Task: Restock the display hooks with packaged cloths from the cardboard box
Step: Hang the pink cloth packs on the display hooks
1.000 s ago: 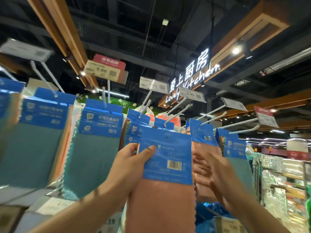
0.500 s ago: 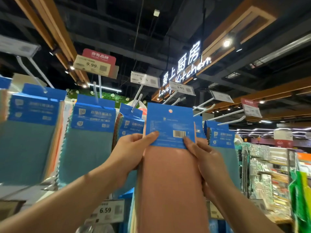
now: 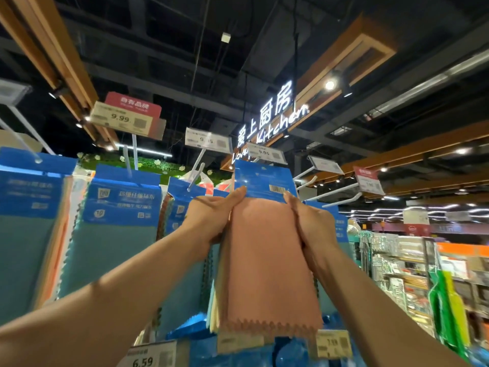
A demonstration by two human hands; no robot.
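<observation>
Forearms: both are reaching up from the bottom edge, and the frame is cutting them off before the elbows.
Left hand: it's gripping the left side of the cloth pack, thumb pressing on the front right at the bottom of the blue card. The other fingers are going round the back, so I can't see them.
Right hand: same deal on the right side, thumb tip sitting at the card's lower right corner, the rest of the fingers hiding behind the pack.
Cloth pack: it's being held up between the two hands, mid-view. The pink cloth is facing the camera with a zigzag bottom edge, and more layers are peeking out at its lower left.
Header card: blue, barcode on the right, print coming out too blurry to read. Can't tell if a hook is going through its hole.
Lower price tag: it's reading 6.59 and getting cropped by the bottom edge.
Hanging packs: teal cloths with blue cards are hanging on the left, the leftmost one running out of frame.
White hooks: sticking out just right of the card.
Upper price tags: 9.99 on the left, 9.95 right above the card.
Lit sign: glowing white further back, with the tags covering its lower part.
Far shelves: blurry goods on the right, can't make them out.
</observation>
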